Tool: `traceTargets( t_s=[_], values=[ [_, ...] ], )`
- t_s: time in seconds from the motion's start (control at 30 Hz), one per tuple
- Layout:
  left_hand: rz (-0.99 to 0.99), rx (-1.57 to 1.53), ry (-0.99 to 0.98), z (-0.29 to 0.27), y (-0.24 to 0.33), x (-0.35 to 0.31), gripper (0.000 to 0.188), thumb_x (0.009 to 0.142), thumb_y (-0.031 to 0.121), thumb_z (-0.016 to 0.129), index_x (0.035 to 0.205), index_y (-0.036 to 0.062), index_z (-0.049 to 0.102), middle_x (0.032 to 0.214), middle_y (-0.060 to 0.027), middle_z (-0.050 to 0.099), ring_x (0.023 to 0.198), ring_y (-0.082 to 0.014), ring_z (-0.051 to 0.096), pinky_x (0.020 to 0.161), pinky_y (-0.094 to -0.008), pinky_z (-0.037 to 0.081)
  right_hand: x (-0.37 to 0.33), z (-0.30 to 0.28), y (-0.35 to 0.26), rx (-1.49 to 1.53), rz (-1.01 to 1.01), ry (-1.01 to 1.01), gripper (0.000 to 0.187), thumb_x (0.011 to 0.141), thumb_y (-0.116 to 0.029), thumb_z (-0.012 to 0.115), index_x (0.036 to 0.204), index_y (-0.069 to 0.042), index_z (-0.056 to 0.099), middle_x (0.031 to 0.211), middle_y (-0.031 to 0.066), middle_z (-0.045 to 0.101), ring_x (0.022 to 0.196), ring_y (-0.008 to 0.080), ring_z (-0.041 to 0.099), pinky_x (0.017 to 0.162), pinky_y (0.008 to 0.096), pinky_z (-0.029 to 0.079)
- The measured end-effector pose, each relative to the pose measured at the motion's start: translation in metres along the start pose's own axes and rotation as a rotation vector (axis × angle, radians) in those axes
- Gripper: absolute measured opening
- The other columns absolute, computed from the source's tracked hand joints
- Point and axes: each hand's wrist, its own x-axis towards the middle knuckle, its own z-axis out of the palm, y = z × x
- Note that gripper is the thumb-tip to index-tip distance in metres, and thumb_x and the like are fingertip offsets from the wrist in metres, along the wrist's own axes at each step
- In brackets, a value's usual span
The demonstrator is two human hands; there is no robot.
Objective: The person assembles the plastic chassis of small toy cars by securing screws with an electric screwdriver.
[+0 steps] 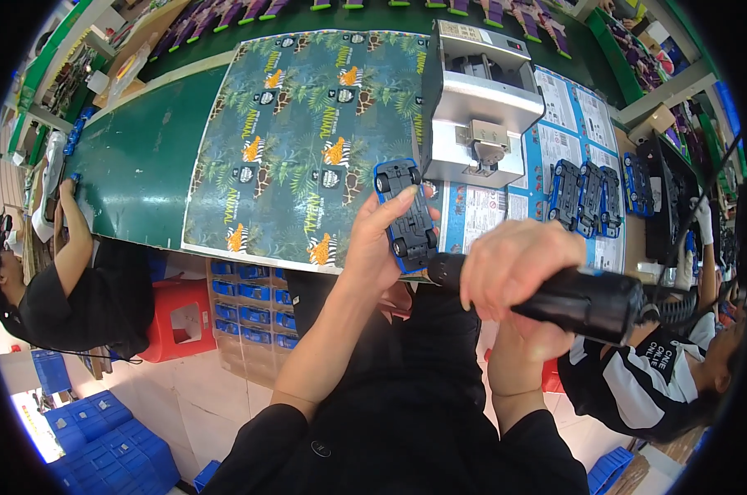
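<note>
My left hand [375,239] is closed around a blue toy car [406,216], held with its black underside up and its wheels showing. In my right hand [522,276] is a black electric screwdriver [575,304], lying nearly level with a cord at its rear. The front end of the screwdriver points left, close to the near end of the car; whether they touch I cannot tell. Several more blue toy cars [588,198] lie underside up to the right, on a printed sheet.
A silver metal machine [476,107] stands just beyond the car. Patterned card sheets [299,148] cover the green bench [142,157]. Below the edge is a carton [254,305] of blue cars, beside a red stool [179,322]. A co-worker sits left [68,289], another right [654,371].
</note>
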Motion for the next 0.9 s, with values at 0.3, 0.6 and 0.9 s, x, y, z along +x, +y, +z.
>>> traceTargets(
  t_s=[0.3,0.6,0.9],
  values=[
    [0.962,1.803,-0.298,0.004,0.078,0.006,0.079,0.066,0.047,0.083,0.127,0.0055,0.054,0.104,-0.0091,0.061,0.093,-0.025,0.063,0.08,-0.0354,0.053,-0.051,-0.005,-0.057,-0.095,-0.064,0.225,0.037,0.081,-0.034,0.075,0.089,-0.004,0.054,0.061,0.005,0.059,0.044,0.0157,0.057,0.043,0.0274,0.05],
    [0.885,2.764,-0.311,-0.09,0.233,-0.017,0.101,0.063,0.069,0.07,0.142,0.0128,0.043,0.143,-0.0161,0.042,0.136,-0.0325,0.036,0.115,-0.0577,0.017,-0.078,-0.01,-0.06,-0.176,0.026,0.478,0.04,0.081,-0.033,0.074,0.087,-0.004,0.047,0.059,0.0052,0.051,0.042,0.0132,0.049,0.043,0.0257,0.045],
    [1.163,2.077,0.026,-0.081,0.167,-0.057,0.055,0.075,0.024,0.078,0.121,0.0,0.06,0.116,-0.0198,0.064,0.107,-0.0395,0.059,0.095,-0.0471,0.046,-0.084,-0.025,-0.078,-0.42,0.063,0.689,0.02,0.075,0.0,0.069,0.088,-0.002,0.054,0.065,0.0109,0.056,0.053,0.0194,0.057,0.05,0.0311,0.049]
  ],
)
